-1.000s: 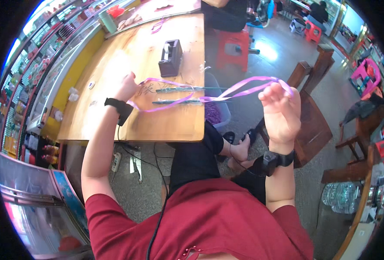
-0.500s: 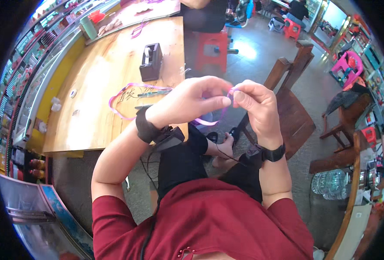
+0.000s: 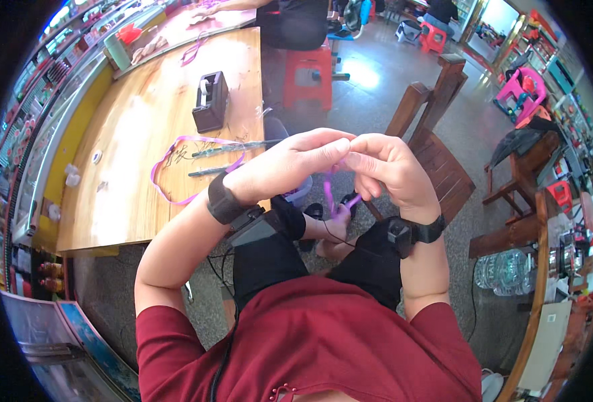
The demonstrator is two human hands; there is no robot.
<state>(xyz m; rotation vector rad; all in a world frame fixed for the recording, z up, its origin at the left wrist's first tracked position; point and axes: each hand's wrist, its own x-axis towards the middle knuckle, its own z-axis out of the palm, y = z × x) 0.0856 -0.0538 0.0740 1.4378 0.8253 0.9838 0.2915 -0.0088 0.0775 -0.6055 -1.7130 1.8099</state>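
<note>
My left hand (image 3: pixel 295 159) and my right hand (image 3: pixel 395 167) meet in front of me, off the table's right edge, fingertips touching. Both are closed in a pinch on a purple ribbon (image 3: pixel 329 194), whose loose ends dangle below the fingers over the floor. The exact part being pinched is hidden by the thumbs and fingers. A pink-purple ribbon loop (image 3: pixel 154 175) lies on the wooden table (image 3: pixel 119 194) beside my left wrist; whether it joins the held piece cannot be seen. Two slim dark tools, one of them a pointed stick (image 3: pixel 206 171), lie by the loop.
A black tape dispenser (image 3: pixel 210 107) stands on the table, with a small white roll (image 3: pixel 96 157) farther left. Beyond the table a person sits on a red stool (image 3: pixel 308 79). A wooden chair (image 3: pixel 443 167) stands to my right, and large clear bottles (image 3: pixel 504 271) rest behind it.
My hands have drawn together, the left thumb now reaching the right fingers. The ribbon ends hang lower beneath them. The whole view has shifted slightly.
</note>
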